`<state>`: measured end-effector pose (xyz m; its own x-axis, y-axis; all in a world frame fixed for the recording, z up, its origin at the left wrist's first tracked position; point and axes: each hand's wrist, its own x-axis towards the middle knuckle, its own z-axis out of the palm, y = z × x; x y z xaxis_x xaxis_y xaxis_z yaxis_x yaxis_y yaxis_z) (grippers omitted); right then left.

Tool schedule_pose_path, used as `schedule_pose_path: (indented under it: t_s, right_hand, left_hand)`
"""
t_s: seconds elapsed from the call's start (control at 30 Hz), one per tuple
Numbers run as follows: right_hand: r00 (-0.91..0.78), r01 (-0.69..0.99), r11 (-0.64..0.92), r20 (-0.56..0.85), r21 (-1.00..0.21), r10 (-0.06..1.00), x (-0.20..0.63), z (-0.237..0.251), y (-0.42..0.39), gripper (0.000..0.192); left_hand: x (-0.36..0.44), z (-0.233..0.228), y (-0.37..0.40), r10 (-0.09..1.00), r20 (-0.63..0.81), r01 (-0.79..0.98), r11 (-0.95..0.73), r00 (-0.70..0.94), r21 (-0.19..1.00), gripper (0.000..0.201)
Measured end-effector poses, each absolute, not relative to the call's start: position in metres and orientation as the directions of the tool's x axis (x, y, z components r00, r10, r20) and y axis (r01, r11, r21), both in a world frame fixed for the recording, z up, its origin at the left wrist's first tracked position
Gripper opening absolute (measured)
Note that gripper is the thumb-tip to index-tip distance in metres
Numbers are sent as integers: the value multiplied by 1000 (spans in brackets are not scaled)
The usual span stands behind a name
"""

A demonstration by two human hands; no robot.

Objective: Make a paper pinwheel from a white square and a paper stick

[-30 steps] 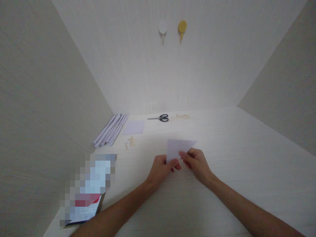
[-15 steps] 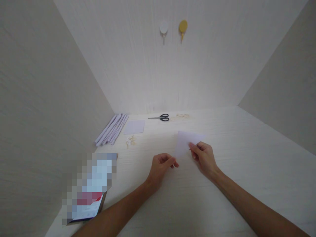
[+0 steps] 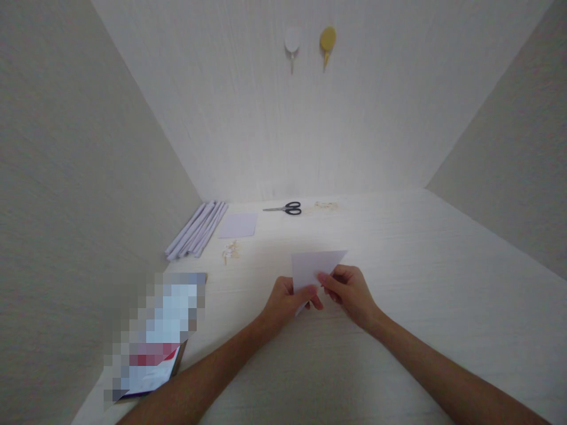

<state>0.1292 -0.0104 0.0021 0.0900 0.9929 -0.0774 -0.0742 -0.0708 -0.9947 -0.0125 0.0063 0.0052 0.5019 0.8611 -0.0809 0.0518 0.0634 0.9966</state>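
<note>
1. Left hand (image 3: 286,298) pinches the near left edge of the pale lilac folded paper triangle (image 3: 315,267), fingers curled shut on it.
2. Right hand (image 3: 349,289) nips the same paper from the right, thumb and forefinger closed.
3. The paper is held just above the pale wooden tabletop (image 3: 398,248), mid-table.
4. Far back: black-handled scissors (image 3: 283,208), a flat lilac square sheet (image 3: 239,225), a bundle of rolled lilac paper tubes (image 3: 195,229).

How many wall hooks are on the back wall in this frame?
2. A white hook and a yellow hook sit side by side, high on the back wall, above the scissors. None appears hidden.
</note>
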Motion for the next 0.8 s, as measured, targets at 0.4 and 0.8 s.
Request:
schedule_pose_path:
  t_s: [0.4,0.8]
  right_hand:
    - [487,-287,173,13,-942,873,179,14,11,32]
    - [-181,53,-13,-23,-998,983,133,1,-10,48]
  left_hand:
    - [-14,2,6,893,-126,-11,145,432,989,24]
    - [-10,4,5,841,-84,-1,100,535,995,29]
